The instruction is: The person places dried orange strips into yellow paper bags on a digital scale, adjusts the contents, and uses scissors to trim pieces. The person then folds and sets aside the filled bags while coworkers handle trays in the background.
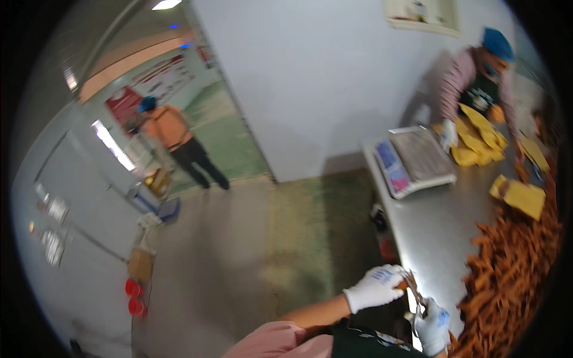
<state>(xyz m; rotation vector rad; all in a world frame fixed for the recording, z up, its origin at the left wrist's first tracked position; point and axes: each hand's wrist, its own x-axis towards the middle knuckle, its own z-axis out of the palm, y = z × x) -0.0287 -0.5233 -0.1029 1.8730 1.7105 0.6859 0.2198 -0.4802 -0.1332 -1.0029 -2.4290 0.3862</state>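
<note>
My left hand (378, 285), in a white knit glove with blue print, pinches an orange-brown strip (404, 283) at the near edge of a steel table (425, 241). My right hand (432, 326), gloved the same way, grips metal scissors (417, 308). Their blades reach up to the strip between my hands; blur hides whether they touch it. Beside my right hand a large heap of reddish-brown strips (506, 273) covers the right side of the table.
A digital scale (416, 161) stands farther along the table. Beyond it a co-worker (479, 85) leans over yellow bags (481, 138). Another yellow bag (519, 196) lies on the heap. A second person (172, 134) stands in the doorway at left. Red containers (134, 297) sit by the left wall.
</note>
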